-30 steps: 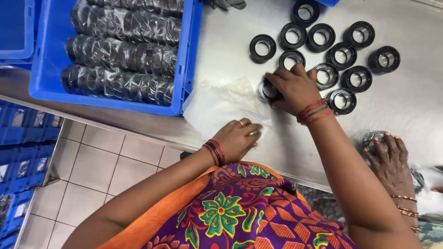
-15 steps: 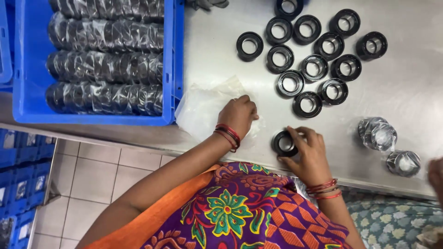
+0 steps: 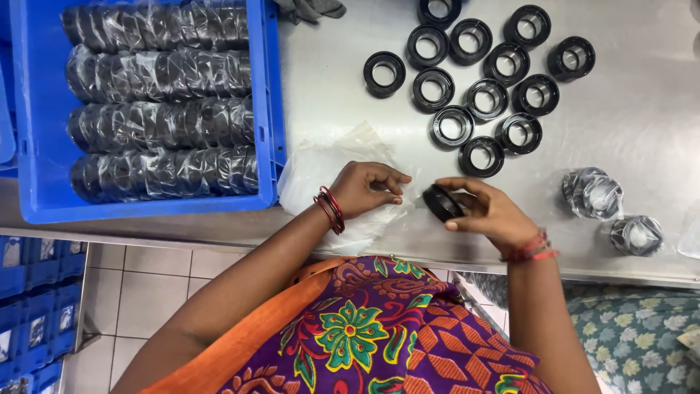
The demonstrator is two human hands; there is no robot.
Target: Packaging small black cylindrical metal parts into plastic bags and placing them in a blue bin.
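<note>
My right hand (image 3: pixel 492 215) holds a black rubber ring (image 3: pixel 440 202) by its edge, just above the steel table (image 3: pixel 642 117) near its front edge. My left hand (image 3: pixel 368 188), with red bangles at the wrist, pinches the top sheet of a stack of clear plastic bags (image 3: pixel 313 179) lying flat on the table. The two hands are a few centimetres apart. Several loose black rings (image 3: pixel 481 98) lie in a cluster behind my right hand.
A blue crate (image 3: pixel 266 109) at the left holds rows of rings wrapped in plastic (image 3: pixel 160 109). Two bagged rings (image 3: pixel 592 193) (image 3: pixel 636 235) sit at the right. Grey cloth (image 3: pixel 310 9) lies at the far edge. More blue crates (image 3: pixel 33 306) stand on the tiled floor below.
My right hand took one ring from the cluster and drew it back to the table's front edge, then up toward my left hand. My left hand shifted onto the plastic bags and pinched one.
</note>
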